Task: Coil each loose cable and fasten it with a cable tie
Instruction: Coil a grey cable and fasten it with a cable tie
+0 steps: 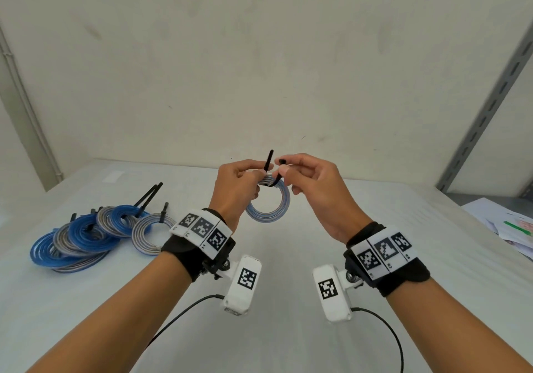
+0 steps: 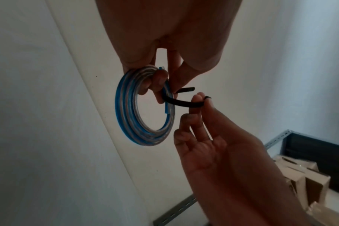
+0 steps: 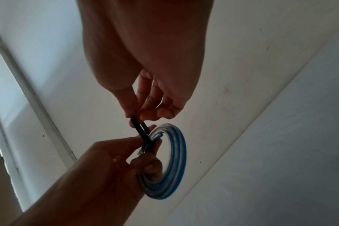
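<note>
I hold the coil up in the air over the table, so both ends of the tie are easy to reach. My left hand grips the top of the coil — fingers curled round the loops so they stay together and don't spring apart. The tie goes under the loops there, and one end sticks up past my left thumb. My right hand pinches the other end between thumb and finger; the rest of its fingers hang loose. I think I'm bringing the two ends together to push one through the other. The tie isn't closed yet. The pile of coils with ties on sits off to my left — out of the way.
</note>
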